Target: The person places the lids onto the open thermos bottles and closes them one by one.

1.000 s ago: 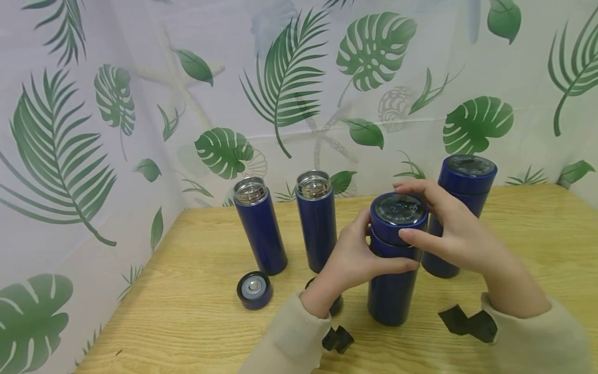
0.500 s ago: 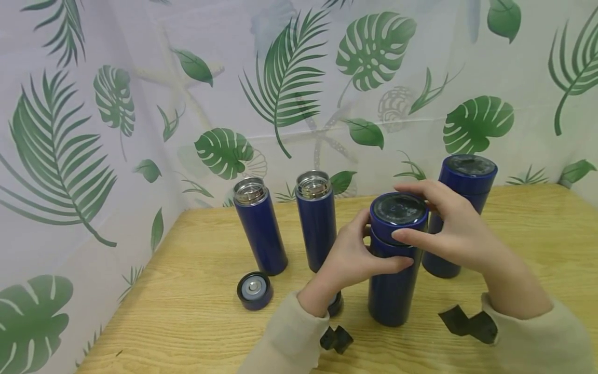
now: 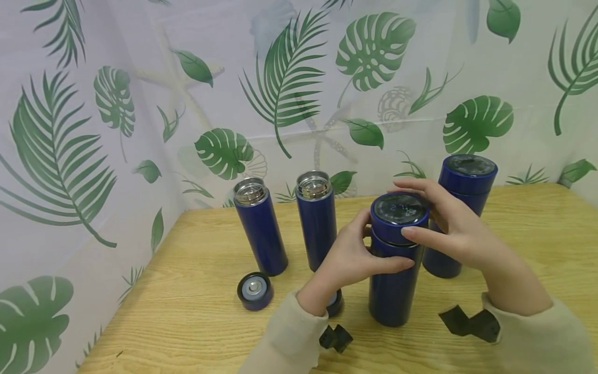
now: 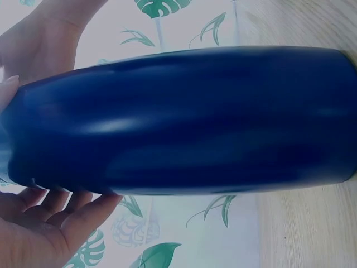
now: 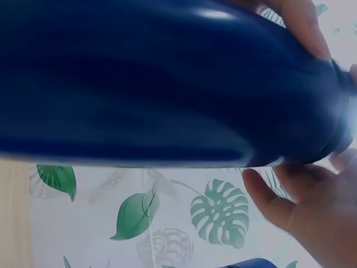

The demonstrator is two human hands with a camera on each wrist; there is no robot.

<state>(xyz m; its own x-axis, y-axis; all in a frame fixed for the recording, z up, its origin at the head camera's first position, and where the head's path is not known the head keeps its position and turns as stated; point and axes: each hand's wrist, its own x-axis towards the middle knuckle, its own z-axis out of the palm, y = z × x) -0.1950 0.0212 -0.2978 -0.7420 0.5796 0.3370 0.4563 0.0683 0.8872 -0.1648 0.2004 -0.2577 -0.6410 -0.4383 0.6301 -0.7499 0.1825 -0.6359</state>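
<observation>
Upright on the table stands a dark blue thermos bottle, its lid on top with a black display face showing small lit marks. My left hand grips the upper body just below the lid, thumb across the front. With fingers and thumb around the rim, my right hand holds the lid. A thin seam runs between lid and body. In the left wrist view the bottle fills the middle; the right wrist view shows its body too.
Two lidless blue bottles, one on the left and one nearer the middle, stand behind. An upturned lid lies at left; another lid is partly hidden by my left wrist. A lidded bottle stands behind my right hand.
The right thumb shifts left along the lid's front, then back right. The marks on the lid's display dim and show again. The bottle stays in place.
</observation>
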